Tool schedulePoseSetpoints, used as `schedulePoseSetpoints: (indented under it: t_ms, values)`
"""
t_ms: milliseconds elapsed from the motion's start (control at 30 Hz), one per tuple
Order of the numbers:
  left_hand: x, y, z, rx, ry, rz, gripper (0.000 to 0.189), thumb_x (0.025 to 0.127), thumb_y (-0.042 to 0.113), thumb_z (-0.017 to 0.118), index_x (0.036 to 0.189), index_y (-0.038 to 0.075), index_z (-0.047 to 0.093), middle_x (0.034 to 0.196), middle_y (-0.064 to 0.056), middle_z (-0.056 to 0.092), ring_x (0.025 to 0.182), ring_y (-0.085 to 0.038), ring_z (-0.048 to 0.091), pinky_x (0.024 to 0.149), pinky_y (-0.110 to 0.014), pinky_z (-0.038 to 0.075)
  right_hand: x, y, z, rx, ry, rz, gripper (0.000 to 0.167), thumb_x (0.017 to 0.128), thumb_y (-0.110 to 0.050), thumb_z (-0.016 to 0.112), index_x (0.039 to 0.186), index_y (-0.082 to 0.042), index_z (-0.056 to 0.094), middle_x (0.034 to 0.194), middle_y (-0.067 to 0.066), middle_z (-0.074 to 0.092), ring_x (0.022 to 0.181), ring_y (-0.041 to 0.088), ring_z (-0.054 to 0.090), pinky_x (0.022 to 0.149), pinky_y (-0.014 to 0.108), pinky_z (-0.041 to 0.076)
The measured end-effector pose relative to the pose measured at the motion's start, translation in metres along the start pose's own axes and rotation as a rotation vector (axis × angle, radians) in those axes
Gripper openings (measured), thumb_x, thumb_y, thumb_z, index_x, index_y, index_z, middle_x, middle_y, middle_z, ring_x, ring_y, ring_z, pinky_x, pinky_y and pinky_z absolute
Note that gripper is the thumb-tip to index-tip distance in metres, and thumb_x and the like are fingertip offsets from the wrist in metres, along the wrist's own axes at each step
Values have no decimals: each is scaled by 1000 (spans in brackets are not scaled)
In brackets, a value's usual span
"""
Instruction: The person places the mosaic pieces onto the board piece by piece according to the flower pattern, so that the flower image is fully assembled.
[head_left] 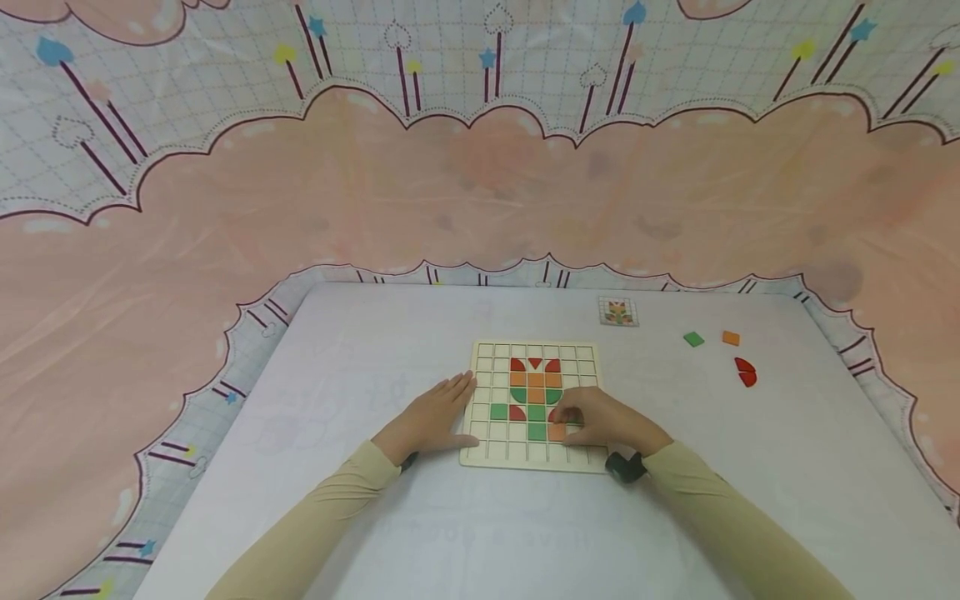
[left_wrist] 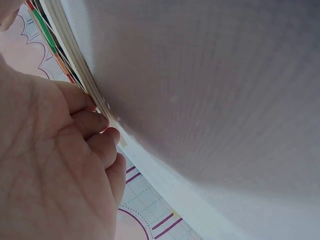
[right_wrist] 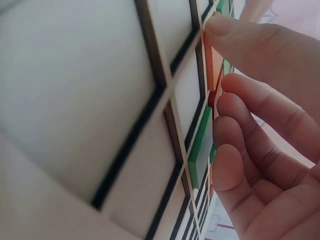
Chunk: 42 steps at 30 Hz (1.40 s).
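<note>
A pale square grid board (head_left: 517,454) lies on the white table, its middle cells holding red, orange and green tiles. My left hand (head_left: 431,417) rests flat at the board's left side, fingertips against the edge and thumb at the lower left. Over the lower right part, my right hand (head_left: 611,417) pinches an orange square tile (head_left: 556,432) between thumb and index finger. Just above that tile, a red quarter-round tile (head_left: 552,416) is partly covered by the fingers. A green tile (right_wrist: 201,145) sits beside the other right fingertips in the right wrist view.
A small pattern card (head_left: 618,312) lies behind the board. Towards the right are a loose green tile (head_left: 693,339), an orange tile (head_left: 731,337) and two red rounded tiles (head_left: 745,372). A printed peach-and-white cloth (head_left: 480,200) hangs around the table.
</note>
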<state>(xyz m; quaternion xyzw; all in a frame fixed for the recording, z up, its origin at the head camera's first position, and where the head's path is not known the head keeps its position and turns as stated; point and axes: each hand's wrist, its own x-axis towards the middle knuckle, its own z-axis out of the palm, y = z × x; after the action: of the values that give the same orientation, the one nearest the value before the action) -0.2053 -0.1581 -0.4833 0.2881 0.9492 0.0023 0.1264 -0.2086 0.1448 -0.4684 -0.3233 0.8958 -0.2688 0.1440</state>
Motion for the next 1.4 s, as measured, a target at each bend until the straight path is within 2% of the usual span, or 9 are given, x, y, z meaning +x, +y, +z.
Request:
schedulePoseSetpoints:
  t_ms: [233, 433, 600, 800, 933, 1033, 1133, 1267, 1400]
  values:
    - [0, 0, -2, -1, 4, -3, 97, 84, 66, 51, 150, 4, 16, 159, -11, 13, 147, -22, 14, 120, -36, 19, 3, 0, -1, -4, -13, 54, 22, 72, -18, 81, 91, -16, 71, 85, -9, 62, 77, 6, 52, 71, 22, 49]
    - [2, 0, -2, -6, 2, 0, 98, 84, 65, 51, 150, 3, 15, 159, -12, 12, 147, -23, 15, 120, -36, 19, 0, 9, -13, 50, -5, 12, 26, 72, -19, 81, 95, -15, 71, 90, -7, 65, 80, 6, 55, 71, 20, 49]
    - [2, 0, -1, 0, 5, 1, 98, 84, 66, 51, 150, 4, 15, 159, -11, 12, 147, -22, 15, 120, -36, 19, -10, 24, -39, 94, 66, -39, 25, 74, -16, 79, 96, -7, 69, 89, 2, 66, 77, 12, 55, 68, 22, 50]
    - [2, 0, 0, -1, 6, 0, 98, 84, 66, 51, 150, 4, 15, 159, -11, 13, 147, -23, 16, 120, -37, 19, -27, 50, -76, 139, 153, 5, 26, 77, -8, 75, 102, -1, 68, 96, 13, 67, 86, 25, 60, 75, 28, 54]
    - [2, 1, -1, -12, 5, -1, 98, 84, 65, 52, 150, 3, 16, 158, -12, 14, 147, -22, 16, 120, -37, 20, -42, 70, -100, 186, 226, 31, 29, 77, -6, 75, 104, 1, 67, 96, 12, 67, 87, 15, 60, 75, 25, 54]
    - [2, 2, -2, -15, 1, -5, 97, 84, 65, 53, 150, 4, 17, 159, -11, 14, 147, -22, 16, 120, -37, 20, -53, 88, -116, 196, 279, 84, 31, 78, -9, 75, 106, 1, 66, 97, 2, 67, 85, 3, 58, 74, 18, 52]
    - [1, 2, -3, -19, 2, -5, 97, 84, 64, 53, 150, 4, 17, 159, -11, 14, 147, -22, 16, 120, -38, 20, -65, 105, -131, 177, 306, 186, 36, 80, -15, 74, 110, 2, 64, 98, -12, 65, 86, 0, 57, 73, 11, 49]
    - [1, 2, -3, -16, 5, -1, 97, 84, 64, 53, 150, 3, 17, 158, -12, 14, 146, -23, 17, 120, -38, 20, -78, 127, -145, 180, 314, 325, 45, 83, -23, 72, 119, 3, 59, 99, -17, 61, 86, -6, 54, 73, 8, 47]
    - [0, 2, -3, -9, 7, 1, 97, 84, 65, 52, 150, 3, 17, 158, -12, 15, 146, -23, 17, 120, -38, 21, -88, 150, -153, 208, 327, 386, 52, 86, -29, 69, 124, 4, 55, 103, -13, 61, 84, -13, 51, 71, 9, 49]
